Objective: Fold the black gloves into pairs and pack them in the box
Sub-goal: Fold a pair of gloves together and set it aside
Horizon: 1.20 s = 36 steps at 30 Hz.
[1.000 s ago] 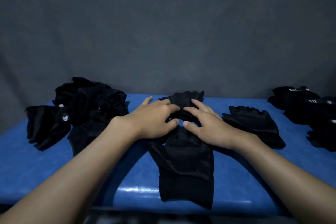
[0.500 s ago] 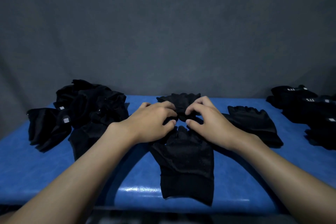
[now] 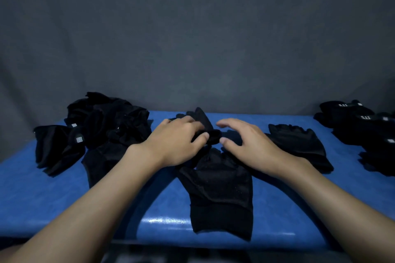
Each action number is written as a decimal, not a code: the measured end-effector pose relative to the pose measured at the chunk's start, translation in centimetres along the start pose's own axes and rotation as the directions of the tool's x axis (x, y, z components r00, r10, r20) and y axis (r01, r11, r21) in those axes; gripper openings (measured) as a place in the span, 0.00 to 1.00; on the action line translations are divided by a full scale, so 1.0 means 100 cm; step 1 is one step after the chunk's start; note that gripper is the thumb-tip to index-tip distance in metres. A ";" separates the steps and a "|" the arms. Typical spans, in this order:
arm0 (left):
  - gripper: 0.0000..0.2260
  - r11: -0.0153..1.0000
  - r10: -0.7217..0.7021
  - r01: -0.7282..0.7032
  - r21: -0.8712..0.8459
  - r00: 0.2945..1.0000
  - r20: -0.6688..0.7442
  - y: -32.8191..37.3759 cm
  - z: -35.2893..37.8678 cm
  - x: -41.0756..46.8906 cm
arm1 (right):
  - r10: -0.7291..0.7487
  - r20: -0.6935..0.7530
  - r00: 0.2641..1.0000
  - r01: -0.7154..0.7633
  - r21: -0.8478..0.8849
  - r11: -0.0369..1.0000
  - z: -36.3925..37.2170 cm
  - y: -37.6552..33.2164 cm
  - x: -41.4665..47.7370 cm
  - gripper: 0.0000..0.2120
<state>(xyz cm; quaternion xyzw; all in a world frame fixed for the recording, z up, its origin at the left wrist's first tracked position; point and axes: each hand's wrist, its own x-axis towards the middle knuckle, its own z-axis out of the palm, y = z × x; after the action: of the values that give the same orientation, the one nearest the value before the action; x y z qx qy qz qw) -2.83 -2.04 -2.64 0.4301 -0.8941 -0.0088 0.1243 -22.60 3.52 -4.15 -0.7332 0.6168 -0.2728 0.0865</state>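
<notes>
the black glove i am working on lies in the middle of the blue tabletop. its cuff is at the near edge, close to me, and its finger end points away from me. the finger end is bent up and back, so it stands a little off the rest of the glove. my left hand sits on that part. its fingers are curled over the bent cloth and the thumb presses in from the side, so it has a pinch on the glove. my right hand is just beside it, over the right side of the same glove. its fingers are spread and only a little bent, and they hold nothing. the thumb tip is very near the bent cloth, but i cannot tell if it touches. both of my arms are bare and come in from the near side.

by my left arm lies a second glove, flat on the tabletop and partly hidden by the arm. behind it, on the left, there is a messy pile of gloves, all black, some with a small white tag. to the right of my right hand lies a single glove, flat, with its short fingers pointing away. at the far right edge i see a group of folded gloves with small white letters on them, well apart from the one under my hands. behind the tabletop hangs a plain grey cloth.
</notes>
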 end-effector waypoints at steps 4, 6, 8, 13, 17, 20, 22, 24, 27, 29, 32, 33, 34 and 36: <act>0.18 0.998 0.007 -0.013 0.063 0.997 0.083 0.001 0.001 0.000 | -0.032 0.036 0.999 0.033 -0.040 0.999 0.006 0.005 0.002 0.11; 0.19 0.997 0.004 -0.014 0.078 0.991 0.132 0.000 0.002 0.000 | -0.040 0.016 0.999 0.040 -0.043 0.998 0.006 0.005 0.003 0.11; 0.20 0.994 -0.012 -0.003 0.110 0.992 0.129 -0.001 0.003 0.000 | -0.051 0.026 0.998 0.053 -0.055 0.997 0.006 0.004 0.004 0.13; 0.21 0.968 -0.107 0.089 0.233 0.992 0.067 -0.001 0.001 -0.001 | -0.071 0.066 0.995 0.069 0.037 0.997 0.007 0.000 0.005 0.17; 0.22 0.995 -0.066 0.053 0.084 0.985 0.158 -0.003 0.002 -0.001 | -0.083 0.068 0.994 0.084 -0.007 0.996 0.008 -0.001 0.006 0.16; 0.23 1.000 -0.020 0.021 -0.001 0.986 0.163 -0.002 0.002 0.000 | -0.080 0.057 0.995 0.082 -0.033 0.996 0.006 0.000 0.005 0.15; 0.24 1.000 -0.021 0.017 0.025 0.984 0.178 -0.002 0.002 0.001 | -0.081 0.046 0.996 0.083 -0.037 0.996 0.005 0.000 0.004 0.16; 0.24 0.998 -0.020 0.010 0.057 0.985 0.174 -0.003 0.003 0.002 | -0.081 0.038 0.996 0.082 -0.037 0.996 0.005 0.000 0.003 0.16; 0.23 1.000 0.014 -0.015 0.012 0.998 0.058 0.000 -0.004 -0.001 | -0.084 0.036 0.996 0.085 -0.039 0.996 0.005 -0.001 0.004 0.15; 0.21 0.999 0.039 -0.040 -0.020 0.998 -0.049 -0.002 -0.011 -0.006 | -0.107 0.026 0.994 0.107 -0.029 0.994 0.004 -0.005 0.005 0.14; 0.17 0.998 0.027 -0.035 -0.049 0.985 -0.171 -0.013 -0.026 -0.018 | -0.158 0.002 0.987 0.158 0.010 0.987 0.002 -0.016 0.008 0.11; 0.16 0.998 0.006 -0.017 -0.053 0.979 -0.202 -0.019 -0.032 -0.024 | -0.174 0.003 0.985 0.174 0.028 0.984 0.003 -0.021 0.009 0.11; 0.16 0.999 -0.022 0.010 -0.053 0.973 -0.231 -0.025 -0.037 -0.030 | -0.189 0.006 0.982 0.188 0.047 0.981 0.004 -0.027 0.011 0.11; 0.15 0.996 -0.080 0.068 -0.056 0.958 -0.277 -0.039 -0.047 -0.044 | -0.218 0.021 0.976 0.216 0.087 0.973 0.006 -0.040 0.014 0.12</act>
<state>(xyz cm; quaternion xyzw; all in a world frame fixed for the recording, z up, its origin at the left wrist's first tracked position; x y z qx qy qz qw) 3.88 -0.67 0.45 0.4573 -0.8506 0.0268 0.2583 -18.74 2.94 -2.41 -0.7960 0.5195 -0.2953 0.0966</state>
